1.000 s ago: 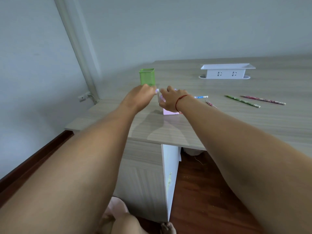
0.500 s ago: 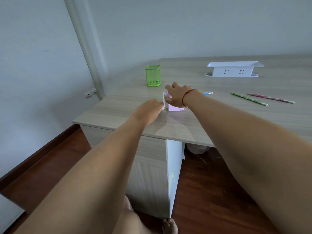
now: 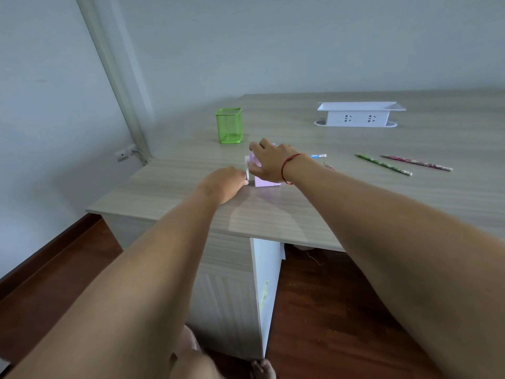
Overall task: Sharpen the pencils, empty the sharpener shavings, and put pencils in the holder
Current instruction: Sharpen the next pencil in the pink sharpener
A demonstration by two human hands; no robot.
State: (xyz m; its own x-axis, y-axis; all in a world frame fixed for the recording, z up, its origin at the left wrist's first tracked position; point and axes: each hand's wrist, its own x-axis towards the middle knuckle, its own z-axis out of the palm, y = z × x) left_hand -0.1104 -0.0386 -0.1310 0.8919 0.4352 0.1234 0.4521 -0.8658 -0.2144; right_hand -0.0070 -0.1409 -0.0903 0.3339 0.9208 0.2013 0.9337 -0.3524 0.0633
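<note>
Green mesh holder (image 3: pixel 229 125) stands upright on the desk (image 3: pixel 273 214), left of centre frame, with no pencils showing above its rim. Left hand (image 3: pixel 222 184), at centre, curls its fingers at the white crank (image 3: pixel 247 168); it appears to pinch the knob, fingertips partly hidden. Pink sharpener (image 3: pixel 266 181) sits just right of it, grasped from above by the right hand (image 3: pixel 269 162). A blue pencil (image 3: pixel 318 156) protrudes behind the wrist. White socket box (image 3: pixel 358 114) upper right. Green pencil (image 3: pixel 382 164) and pink pencil (image 3: pixel 415 162) lie flat, right.
</note>
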